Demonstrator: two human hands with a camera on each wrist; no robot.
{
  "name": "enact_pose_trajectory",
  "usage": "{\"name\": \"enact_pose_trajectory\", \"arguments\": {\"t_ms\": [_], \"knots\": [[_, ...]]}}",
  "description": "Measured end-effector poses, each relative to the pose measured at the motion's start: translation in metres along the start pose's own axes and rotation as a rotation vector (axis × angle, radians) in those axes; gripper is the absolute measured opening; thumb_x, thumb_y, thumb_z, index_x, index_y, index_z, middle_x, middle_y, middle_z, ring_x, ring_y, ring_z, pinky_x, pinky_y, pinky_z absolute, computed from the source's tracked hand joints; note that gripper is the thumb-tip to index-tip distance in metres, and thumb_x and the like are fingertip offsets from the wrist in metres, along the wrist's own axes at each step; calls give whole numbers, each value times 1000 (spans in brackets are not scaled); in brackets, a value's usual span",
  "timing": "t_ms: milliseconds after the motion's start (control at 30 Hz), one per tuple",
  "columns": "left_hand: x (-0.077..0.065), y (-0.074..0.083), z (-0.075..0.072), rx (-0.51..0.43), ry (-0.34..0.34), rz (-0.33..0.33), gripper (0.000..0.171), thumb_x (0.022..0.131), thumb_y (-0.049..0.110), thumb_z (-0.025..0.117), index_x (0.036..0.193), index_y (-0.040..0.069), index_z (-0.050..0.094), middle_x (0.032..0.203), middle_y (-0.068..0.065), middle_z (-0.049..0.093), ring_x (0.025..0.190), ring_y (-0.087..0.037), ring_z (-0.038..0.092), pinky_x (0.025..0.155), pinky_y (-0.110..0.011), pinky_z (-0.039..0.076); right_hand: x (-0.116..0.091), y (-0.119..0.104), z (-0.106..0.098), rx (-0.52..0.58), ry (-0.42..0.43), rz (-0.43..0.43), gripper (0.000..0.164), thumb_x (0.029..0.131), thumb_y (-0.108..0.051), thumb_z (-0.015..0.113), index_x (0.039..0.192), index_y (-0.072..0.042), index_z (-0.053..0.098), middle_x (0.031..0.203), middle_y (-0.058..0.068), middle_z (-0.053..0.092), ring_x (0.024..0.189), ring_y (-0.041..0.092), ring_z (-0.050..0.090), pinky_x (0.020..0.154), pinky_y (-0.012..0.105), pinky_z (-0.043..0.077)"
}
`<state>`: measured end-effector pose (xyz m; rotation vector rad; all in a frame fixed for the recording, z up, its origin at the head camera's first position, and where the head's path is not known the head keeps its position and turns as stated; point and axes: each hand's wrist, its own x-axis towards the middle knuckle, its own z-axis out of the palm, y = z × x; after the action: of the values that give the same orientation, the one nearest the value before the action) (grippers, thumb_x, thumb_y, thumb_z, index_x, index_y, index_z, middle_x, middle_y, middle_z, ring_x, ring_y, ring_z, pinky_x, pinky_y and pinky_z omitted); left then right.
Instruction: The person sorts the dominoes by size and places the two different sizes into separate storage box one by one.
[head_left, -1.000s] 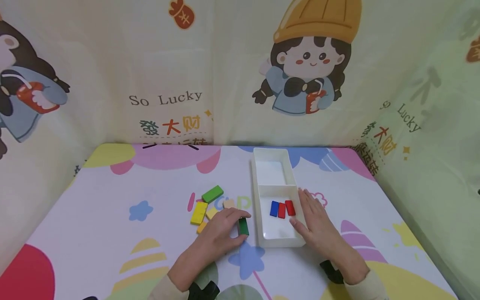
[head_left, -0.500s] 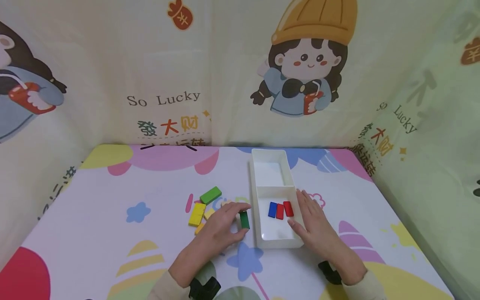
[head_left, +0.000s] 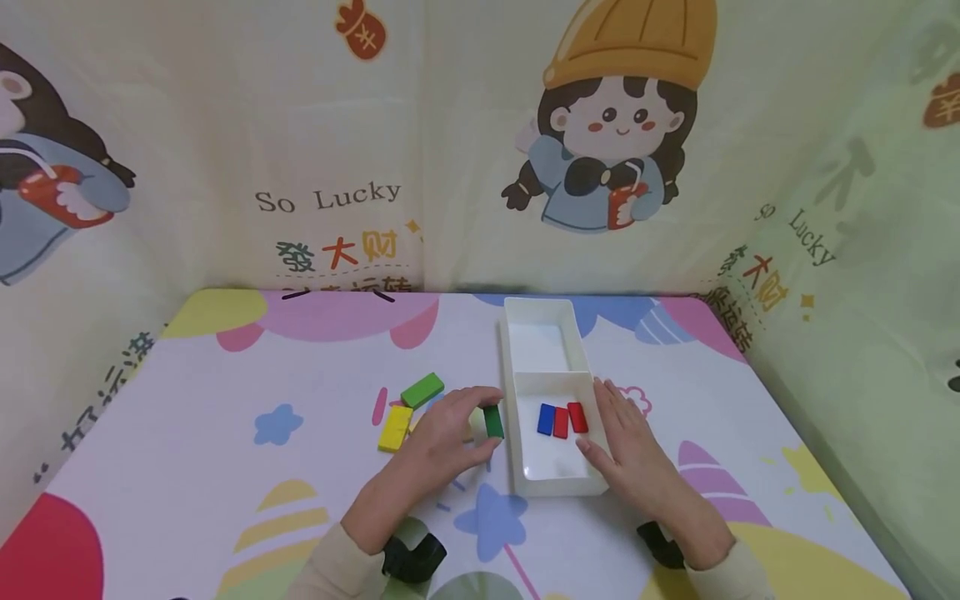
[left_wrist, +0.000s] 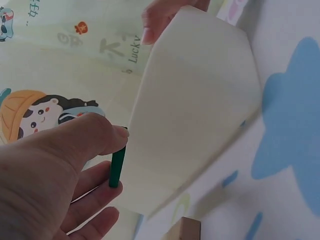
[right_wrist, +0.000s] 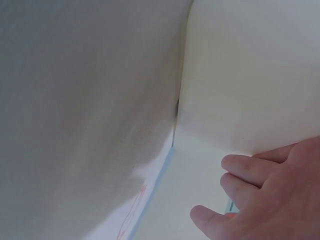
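My left hand pinches a dark green block between thumb and fingertips, just left of the white two-compartment box. In the left wrist view the green block stands on edge in the pinch, close to the box's outer wall. My right hand lies along the box's right wall, fingers straight, with its thumb over the rim. Inside the near compartment lie a blue block and two red blocks.
Left of the box lie a light green block and a yellow block; more blocks are mostly hidden behind my left hand. A wood-coloured block shows in the left wrist view. Printed cloth walls surround the table.
My left hand has lifted the dark green block and carried it slightly up and right, closer to the box. The right hand keeps its place on the box wall.
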<state>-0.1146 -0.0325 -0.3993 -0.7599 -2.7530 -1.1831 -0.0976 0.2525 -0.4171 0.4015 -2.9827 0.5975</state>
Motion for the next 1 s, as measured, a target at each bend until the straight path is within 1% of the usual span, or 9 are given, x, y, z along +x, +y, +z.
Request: {"name": "enact_pose_trajectory", "arguments": {"t_ms": [200,400,667,900,1000], "knots": [[7,4,-2,13,6,13,55,87,25,75,137,19,54,129,5,64,122,-13,57,102,-34,52,0,0,0,-10,1,-1,86,94,-46,55,159,-10,13,165,18,16,150,42,17,115,69,21],[14,9,-1,-2,12,41,55,87,23,75,137,19,54,129,5,64,120,-11,58,100,-31,53,1,0,1,-11,-1,2,86,94,-46,55,160,-10,12,165,18,16,151,41,17,116,69,21],[27,19,5,-7,-17,69,54,87,22,75,136,19,55,132,4,63,121,-13,59,96,-30,55,0,-1,0,-13,-13,24,87,94,-49,54,160,-13,11,165,17,16,151,41,17,113,71,22],[40,28,10,19,-60,65,54,87,23,75,137,18,55,134,4,63,121,-14,59,97,-32,55,0,-1,0,-15,-11,20,88,93,-50,54,160,-13,11,165,17,17,150,41,18,112,71,23],[44,29,14,45,-68,72,54,87,24,74,138,19,55,134,4,63,122,-14,60,97,-30,55,1,0,0,-14,-9,18,88,94,-50,54,160,-14,10,165,16,16,150,41,18,112,72,23]]}}
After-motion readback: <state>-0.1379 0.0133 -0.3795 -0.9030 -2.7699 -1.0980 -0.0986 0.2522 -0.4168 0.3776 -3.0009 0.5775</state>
